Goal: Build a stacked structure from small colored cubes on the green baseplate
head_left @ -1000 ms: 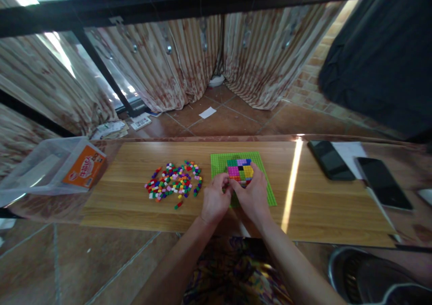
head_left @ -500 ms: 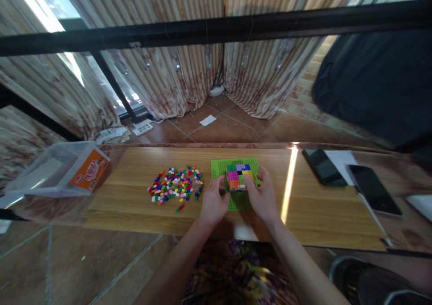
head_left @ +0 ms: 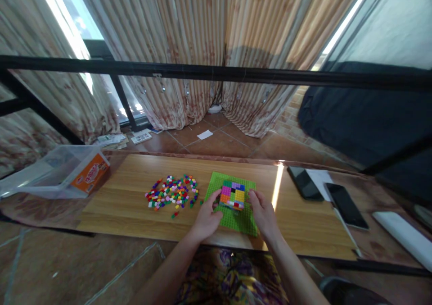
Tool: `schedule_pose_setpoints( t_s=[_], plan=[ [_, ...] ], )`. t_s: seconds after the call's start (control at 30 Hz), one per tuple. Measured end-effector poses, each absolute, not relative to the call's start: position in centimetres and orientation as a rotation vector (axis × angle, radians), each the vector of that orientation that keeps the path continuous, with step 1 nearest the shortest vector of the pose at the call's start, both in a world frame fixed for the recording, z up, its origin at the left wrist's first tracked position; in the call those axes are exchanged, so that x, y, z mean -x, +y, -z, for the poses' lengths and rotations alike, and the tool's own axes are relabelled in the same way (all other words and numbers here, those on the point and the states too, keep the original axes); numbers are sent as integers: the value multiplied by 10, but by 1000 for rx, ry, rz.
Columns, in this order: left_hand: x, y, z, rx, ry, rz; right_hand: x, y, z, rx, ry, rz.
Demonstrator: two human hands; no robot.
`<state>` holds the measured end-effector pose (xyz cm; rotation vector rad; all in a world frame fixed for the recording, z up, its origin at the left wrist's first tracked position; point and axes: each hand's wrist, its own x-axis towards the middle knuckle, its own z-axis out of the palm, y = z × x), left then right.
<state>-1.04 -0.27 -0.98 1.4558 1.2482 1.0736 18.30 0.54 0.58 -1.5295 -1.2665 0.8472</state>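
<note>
A green studded baseplate (head_left: pixel 236 224) lies on the wooden board, turned a little askew. On it stands a low square structure of toy bricks (head_left: pixel 232 195), with pink, orange, yellow, green, purple and blue on top and a dark gap near the middle. My left hand (head_left: pixel 206 217) is at the plate's left side, thumb and fingers apart, fingertips beside the structure. At the right edge of the plate is my right hand (head_left: pixel 263 212), its fingers bent and slightly parted. Neither hand shows a brick; whether they touch the plate is unclear.
Loose small bricks (head_left: pixel 173 192) lie scattered left of the plate, with a red-green piece (head_left: pixel 174 215) nearer me. A clear plastic box (head_left: pixel 57 185) with an orange label stands far left. Two dark phones (head_left: pixel 305 183) and a white object (head_left: pixel 405 237) lie at right.
My hands have drawn apart from the structure's near side to either side of the baseplate. The plate has turned slightly clockwise. The camera view has tilted upward.
</note>
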Motion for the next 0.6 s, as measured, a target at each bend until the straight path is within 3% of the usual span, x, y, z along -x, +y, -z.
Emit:
schedule_pose_setpoints(
  t_s=[0.2,0.4,0.6],
  plan=[
    [35,-25,1,-1341,1397,-1237,-158,55,-50,1589,-1694,-346],
    [83,-80,-3,-1206,1490,-1185,-101,70,-37,1812,-2184,-350],
    [134,-122,3,-1018,1655,-1260,-104,75,-32,1820,-2172,-494]
  ],
)
